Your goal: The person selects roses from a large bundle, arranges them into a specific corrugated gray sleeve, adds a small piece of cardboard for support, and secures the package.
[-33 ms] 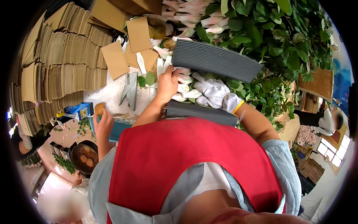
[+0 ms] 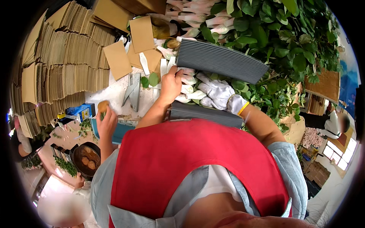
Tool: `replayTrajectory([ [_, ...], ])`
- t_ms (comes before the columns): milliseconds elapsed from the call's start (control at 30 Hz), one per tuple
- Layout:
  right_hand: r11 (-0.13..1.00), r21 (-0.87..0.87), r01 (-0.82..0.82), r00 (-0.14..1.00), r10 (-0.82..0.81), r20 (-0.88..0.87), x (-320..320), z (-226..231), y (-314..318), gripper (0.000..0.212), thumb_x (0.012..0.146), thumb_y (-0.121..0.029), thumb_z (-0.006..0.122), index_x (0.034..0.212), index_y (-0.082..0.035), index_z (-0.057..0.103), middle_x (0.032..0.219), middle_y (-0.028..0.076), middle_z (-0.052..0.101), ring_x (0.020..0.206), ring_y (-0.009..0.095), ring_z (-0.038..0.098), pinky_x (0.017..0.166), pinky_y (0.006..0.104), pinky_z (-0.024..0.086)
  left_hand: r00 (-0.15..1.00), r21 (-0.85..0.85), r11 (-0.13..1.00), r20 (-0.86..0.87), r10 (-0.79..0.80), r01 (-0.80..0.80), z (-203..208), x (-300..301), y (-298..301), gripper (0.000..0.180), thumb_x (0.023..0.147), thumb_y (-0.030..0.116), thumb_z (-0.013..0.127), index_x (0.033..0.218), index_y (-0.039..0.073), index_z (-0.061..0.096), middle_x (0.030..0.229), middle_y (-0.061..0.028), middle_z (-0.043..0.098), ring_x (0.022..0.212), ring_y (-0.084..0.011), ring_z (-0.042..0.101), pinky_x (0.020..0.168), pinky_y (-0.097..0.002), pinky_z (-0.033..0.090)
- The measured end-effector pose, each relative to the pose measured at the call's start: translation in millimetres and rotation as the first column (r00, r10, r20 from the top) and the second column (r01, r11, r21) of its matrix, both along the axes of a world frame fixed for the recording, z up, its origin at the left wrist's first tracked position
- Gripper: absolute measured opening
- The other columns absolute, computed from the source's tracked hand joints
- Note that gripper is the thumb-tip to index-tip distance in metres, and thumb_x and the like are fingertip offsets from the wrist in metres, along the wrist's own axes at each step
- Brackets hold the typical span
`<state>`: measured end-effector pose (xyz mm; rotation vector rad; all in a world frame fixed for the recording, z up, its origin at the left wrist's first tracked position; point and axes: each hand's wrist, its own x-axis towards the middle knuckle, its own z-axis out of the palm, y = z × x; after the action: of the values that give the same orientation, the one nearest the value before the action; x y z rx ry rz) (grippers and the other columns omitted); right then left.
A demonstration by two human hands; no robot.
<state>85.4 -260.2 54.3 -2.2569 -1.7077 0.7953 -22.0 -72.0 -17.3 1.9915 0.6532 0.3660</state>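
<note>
My bare left hand (image 2: 171,84) is closed at the left edge of a grey corrugated sheet (image 2: 222,59), its fingers curled beside several flower buds in white net sleeves (image 2: 189,80). What its fingertips grip is hidden. My right hand (image 2: 218,94), in a white glove with a yellow cuff edge, lies over the netted buds and green leaves, thumb and fingers apart. These buds lie between the upper grey sheet and a second grey corrugated sheet (image 2: 207,114), which is against my red apron (image 2: 197,148).
Stacked brown cardboard (image 2: 64,64) rises at the left. Loose cardboard pieces (image 2: 117,60) and a grey metal tool (image 2: 132,92) lie on the table. Leafy stems (image 2: 266,34) pile up at the upper right. A co-worker's hand (image 2: 106,123) holds a brownish thing at the left, near a round basket (image 2: 86,159).
The co-worker's hand at the left has shifted slightly with the brownish thing. My own hands stay where they were.
</note>
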Motion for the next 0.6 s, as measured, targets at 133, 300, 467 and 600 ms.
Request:
replayTrajectory([
  [133, 1.0, 0.005, 0.03, 0.999, -0.03, -0.018, -3, 7, 7, 0.046, 0.081, -0.034, 0.06, 0.118, -0.007, 0.054, 0.145, 0.016, 0.038, 0.116, 0.033, 0.052, 0.093, 0.0473, 0.044, 0.998, -0.17, 0.985, 0.05, 0.05, -0.04, 12, -2, -1, 0.015, 0.09, 0.013, 0.058, 0.087, -0.002, 0.059, 0.065, -0.0231, 0.06, 0.06, -0.039, 0.062, 0.055, -0.0433, 0.047],
  [300, 0.999, -0.035, 0.04, 0.998, -0.042, -0.055, -7, 16, 12, 0.038, 0.081, -0.033, 0.057, 0.109, -0.007, 0.054, 0.142, 0.019, 0.039, 0.106, 0.038, 0.054, 0.088, 0.049, 0.045, 0.968, -0.127, 0.989, 0.231, 0.1, -0.072, -7, 3, -5, 0.014, 0.087, 0.01, 0.06, 0.084, -0.003, 0.057, 0.063, -0.0257, 0.057, 0.057, -0.042, 0.058, 0.054, -0.0452, 0.044],
  [467, 0.996, 0.091, -0.009, 0.999, 0.005, 0.045, -9, 6, 8, 0.038, 0.081, -0.031, 0.058, 0.112, -0.009, 0.053, 0.142, 0.018, 0.039, 0.111, 0.041, 0.052, 0.09, 0.0492, 0.043, 0.993, -0.09, 0.995, 0.097, 0.06, -0.051, 10, 0, 1, 0.015, 0.087, 0.011, 0.061, 0.084, -0.004, 0.057, 0.065, -0.0274, 0.057, 0.061, -0.0445, 0.057, 0.055, -0.0463, 0.044],
  [600, 0.997, 0.068, -0.021, 0.996, 0.015, 0.093, -7, -2, 5, 0.04, 0.078, -0.026, 0.06, 0.115, -0.011, 0.053, 0.142, 0.017, 0.039, 0.113, 0.04, 0.051, 0.092, 0.0492, 0.043, 0.997, -0.108, 0.993, 0.06, 0.055, -0.048, 10, 2, 2, 0.016, 0.087, 0.012, 0.061, 0.084, -0.004, 0.057, 0.067, -0.0286, 0.057, 0.065, -0.0462, 0.058, 0.058, -0.0477, 0.046],
])
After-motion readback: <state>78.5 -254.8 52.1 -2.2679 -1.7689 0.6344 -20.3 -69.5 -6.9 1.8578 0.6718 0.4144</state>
